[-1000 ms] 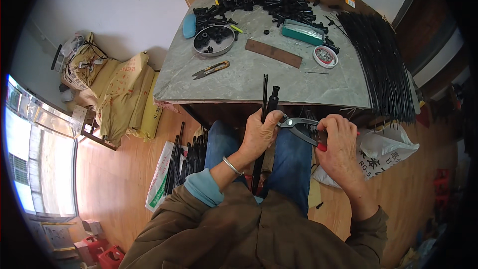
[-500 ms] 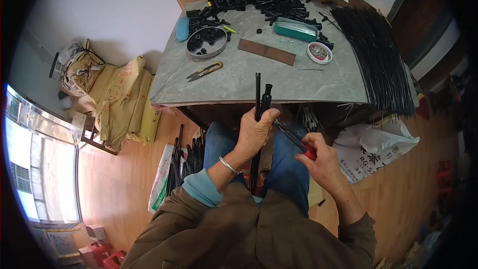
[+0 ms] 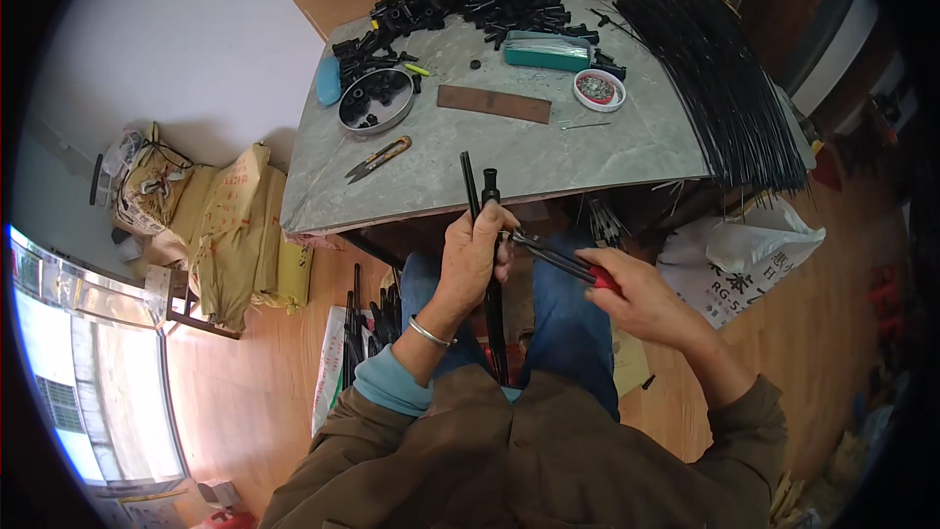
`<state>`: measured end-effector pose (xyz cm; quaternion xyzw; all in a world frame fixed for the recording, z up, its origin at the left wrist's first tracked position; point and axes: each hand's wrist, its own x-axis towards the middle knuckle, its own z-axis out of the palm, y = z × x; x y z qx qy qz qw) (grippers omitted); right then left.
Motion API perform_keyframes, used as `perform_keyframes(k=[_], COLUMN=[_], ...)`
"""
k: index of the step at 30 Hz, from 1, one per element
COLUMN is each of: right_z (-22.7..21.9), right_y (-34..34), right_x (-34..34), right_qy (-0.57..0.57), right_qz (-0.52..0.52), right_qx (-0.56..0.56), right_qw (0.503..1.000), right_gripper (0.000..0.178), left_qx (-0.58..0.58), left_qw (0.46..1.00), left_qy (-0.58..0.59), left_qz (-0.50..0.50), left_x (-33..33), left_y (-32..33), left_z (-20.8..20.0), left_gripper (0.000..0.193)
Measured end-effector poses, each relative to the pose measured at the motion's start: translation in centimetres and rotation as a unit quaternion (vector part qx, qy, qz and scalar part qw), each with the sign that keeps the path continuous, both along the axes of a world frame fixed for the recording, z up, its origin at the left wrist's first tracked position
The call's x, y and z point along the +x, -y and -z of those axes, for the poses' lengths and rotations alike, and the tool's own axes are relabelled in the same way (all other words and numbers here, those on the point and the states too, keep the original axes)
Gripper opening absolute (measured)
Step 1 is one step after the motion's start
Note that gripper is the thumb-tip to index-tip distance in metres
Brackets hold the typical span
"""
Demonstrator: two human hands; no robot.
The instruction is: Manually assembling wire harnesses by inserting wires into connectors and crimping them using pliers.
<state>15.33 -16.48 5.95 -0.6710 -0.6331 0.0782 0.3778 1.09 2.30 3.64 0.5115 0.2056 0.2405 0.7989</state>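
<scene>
Round metal tin (image 3: 375, 103): black fittings. White dish (image 3: 598, 89): small hardware. Our left hand (image 3: 477, 253) clenches the black rod assembly (image 3: 489, 255) over our lap; our right hand (image 3: 627, 286) grips red-handled pliers (image 3: 558, 259), now drawn closer against it.

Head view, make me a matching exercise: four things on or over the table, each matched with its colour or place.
1 snips
2 box
3 pliers
4 rods

a teal
b in the right hand
c black, at the table's right edge
d left of the table's middle, near the round tin

Pairs: 1-d, 2-a, 3-b, 4-c
</scene>
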Motion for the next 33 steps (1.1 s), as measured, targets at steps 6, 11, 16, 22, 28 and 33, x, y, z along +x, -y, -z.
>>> perform_keyframes(k=[6,11,16,22,28,33], right_z=[-0.4,-3.9,-2.8,-3.1,-2.8,-2.7], right_y=[1.7,0.7,2.6,2.6,2.1,2.3], right_x=[-1.6,-0.9,-0.4,-0.5,-1.1,-1.1], right_qy=[-0.611,-0.332,-0.316,-0.478,-0.279,-0.604], right_qz=[-0.093,-0.028,-0.020,-0.095,0.008,-0.044], right_qx=[-0.321,-0.450,-0.174,-0.436,-0.201,-0.326], right_qw=[0.717,0.829,0.933,0.756,0.939,0.726], right_gripper=[0.026,0.030,0.021,0.024,0.021,0.020], left_qx=[0.036,0.079,0.023,0.045,0.048,0.052], left_qw=[0.999,0.997,0.999,0.998,0.999,0.998], left_qy=[0.014,-0.012,-0.035,-0.028,0.021,0.046], left_qz=[-0.006,-0.021,-0.013,-0.032,-0.007,0.000], left_x=[-0.1,-0.3,-0.7,-0.5,-0.8,-1.1], left_y=[0.6,1.5,1.7,2.7,1.8,1.6], left_z=[0.2,-0.2,-1.2,-1.9,-0.5,-0.1], left_gripper=[0.049,0.048,0.023,0.019,0.038,0.051])
